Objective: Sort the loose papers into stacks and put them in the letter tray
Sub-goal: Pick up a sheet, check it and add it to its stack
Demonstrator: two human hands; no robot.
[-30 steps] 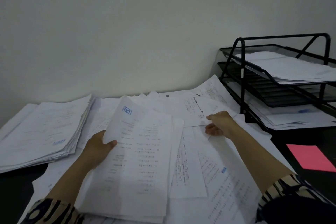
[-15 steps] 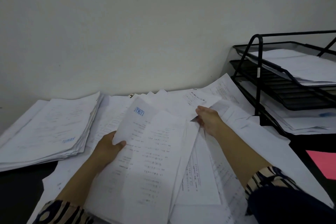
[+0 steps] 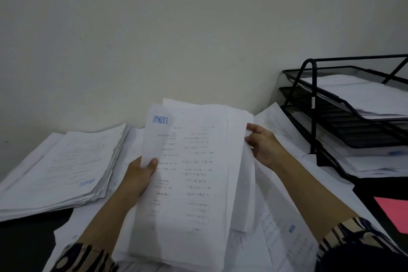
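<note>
A sheaf of white printed papers is raised in front of me, its top sheet stamped with a blue word. My left hand grips its left edge, thumb on top. At the sheaf's right edge my right hand pinches a sheet against the bundle. More loose papers lie spread on the table beneath. A black wire letter tray with three tiers stands at the right; its top and bottom tiers hold paper.
A thick stack of papers lies at the left on the dark table. A pink sheet lies at the right edge, in front of the tray. A plain wall rises close behind.
My right hand left the spread papers, bringing a sheet up to the right edge of the sheaf. The sheaf in my left hand rose and squared up.
</note>
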